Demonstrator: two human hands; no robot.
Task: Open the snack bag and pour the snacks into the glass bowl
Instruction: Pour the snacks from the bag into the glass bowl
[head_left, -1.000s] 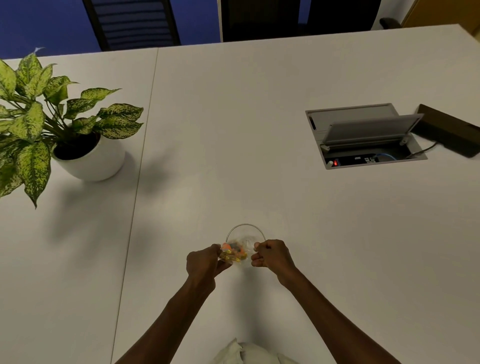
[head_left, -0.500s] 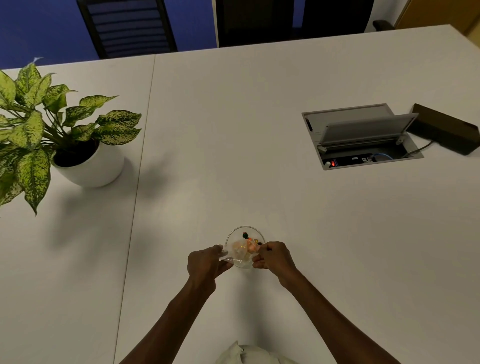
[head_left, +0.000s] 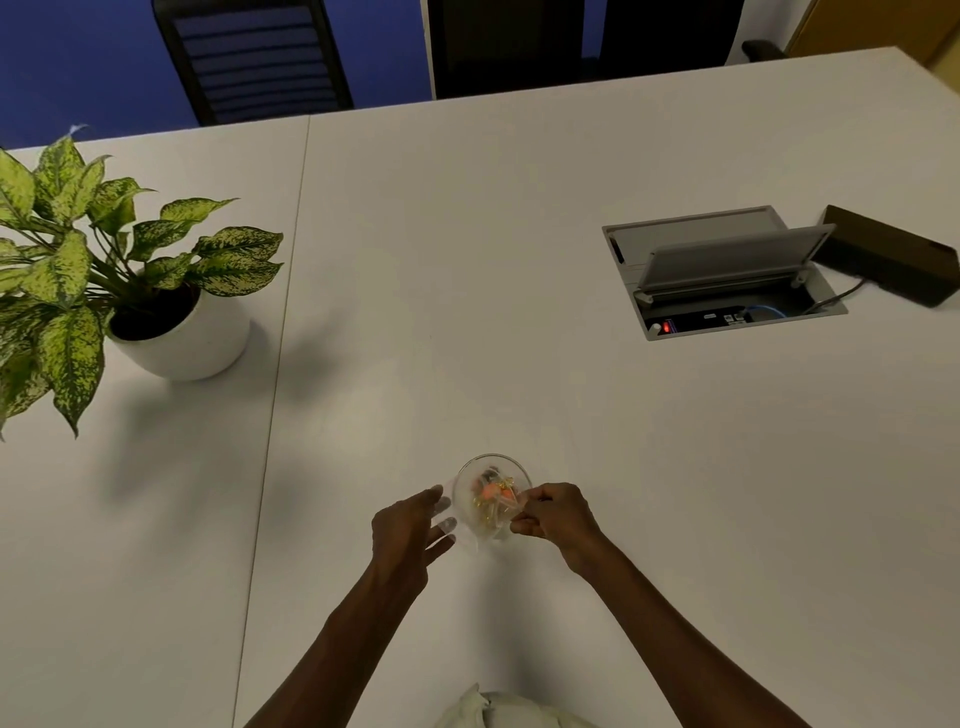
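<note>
A small clear glass bowl (head_left: 523, 477) stands on the white table (head_left: 519, 260), near me. Orange and yellow snacks (head_left: 489, 491) lie inside it. The clear plastic snack bag (head_left: 503, 514) hangs tilted over the bowl's near side, pinched at its right edge by my right hand (head_left: 556, 514). A loose corner of the bag trails down to the left of the bowl. My left hand (head_left: 408, 525) sits just left of the bowl with its fingers spread, holding nothing; I cannot tell whether the fingertips touch the glass.
A potted plant (head_left: 182, 338) in a white pot stands at the far left. An open cable hatch (head_left: 722, 270) is set into the table at the right, with a dark box (head_left: 893, 254) beside it. Chairs (head_left: 249, 57) line the far edge. Pale cloth (head_left: 498, 712) shows at the bottom.
The bag went from being pulled between both hands to tipping over the bowl. Snacks now lie in the bowl. My left hand has let go and spread its fingers.
</note>
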